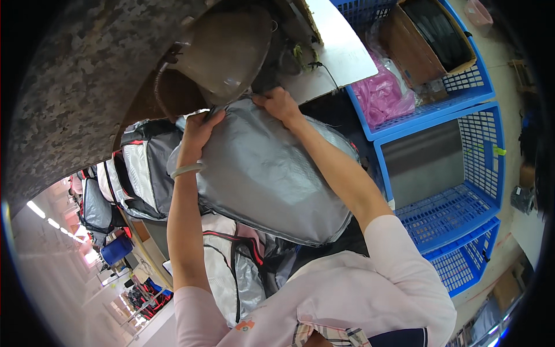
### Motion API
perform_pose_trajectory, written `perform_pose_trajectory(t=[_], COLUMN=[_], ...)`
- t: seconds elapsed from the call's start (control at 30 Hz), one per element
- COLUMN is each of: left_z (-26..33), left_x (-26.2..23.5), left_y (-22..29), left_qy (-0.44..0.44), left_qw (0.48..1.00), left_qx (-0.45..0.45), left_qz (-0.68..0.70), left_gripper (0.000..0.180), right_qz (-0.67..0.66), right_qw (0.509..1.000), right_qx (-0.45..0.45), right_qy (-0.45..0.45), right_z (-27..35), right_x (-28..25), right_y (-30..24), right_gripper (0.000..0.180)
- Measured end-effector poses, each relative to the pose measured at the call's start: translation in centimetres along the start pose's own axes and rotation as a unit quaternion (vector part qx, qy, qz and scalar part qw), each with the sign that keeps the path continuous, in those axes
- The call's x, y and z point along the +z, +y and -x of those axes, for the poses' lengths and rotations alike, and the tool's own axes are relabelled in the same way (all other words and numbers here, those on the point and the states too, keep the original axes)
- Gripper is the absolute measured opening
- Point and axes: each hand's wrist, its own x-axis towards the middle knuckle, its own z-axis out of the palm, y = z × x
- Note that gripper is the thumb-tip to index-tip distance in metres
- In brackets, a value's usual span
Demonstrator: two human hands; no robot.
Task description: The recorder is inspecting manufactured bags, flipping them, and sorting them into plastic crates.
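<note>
A large silver-grey bag piece (272,168) with a rounded lower end and dark edging stretches across the middle, in front of my body. At its upper left edge my left hand (199,134) is closed on the material, with a pale bangle on the wrist. My right hand (280,107) pinches the top edge further right, its fingers bent over the fabric. Just beyond both hands stands a beige, rounded machine head (228,55), apparently a sewing machine. The edge of the piece meets the machine's base, where the exact contact is hidden.
Silver and black bags with red trim (144,168) are piled on the left, and another bag (222,266) lies below the piece. Blue plastic crates (442,217) stand on the right; one holds pink plastic (384,95) and a cardboard box (413,49). A white tabletop (341,49) borders the machine.
</note>
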Motion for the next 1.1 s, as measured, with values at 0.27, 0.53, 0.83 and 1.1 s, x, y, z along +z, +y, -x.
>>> perform_pose_trajectory(t=[0.27, 0.53, 0.83, 1.1], left_z=[-0.2, -0.3, -1.3, -1.7], left_x=[1.2, 2.9, 4.5, 5.8], left_y=[1.0, 1.8, 1.4, 0.2], left_qy=[0.006, 0.015, 0.012, 0.071], left_qw=[0.996, 0.989, 0.986, 0.973], left_qx=[0.049, 0.090, 0.122, 0.186], left_qz=[-0.074, -0.117, -0.114, -0.118], left_gripper=[0.044, 0.039, 0.044, 0.051], right_qz=[-0.108, -0.120, -0.173, -0.139], right_qw=[0.994, 0.993, 0.984, 0.989], right_qx=[-0.010, 0.018, 0.043, 0.033], right_qy=[0.001, 0.017, 0.009, 0.029], right_z=[0.0, 0.1, -0.3, 0.5], right_x=[-0.6, -0.9, -1.0, -1.7], right_y=[1.4, 3.1, 5.2, 5.3], right_gripper=[0.036, 0.035, 0.034, 0.037])
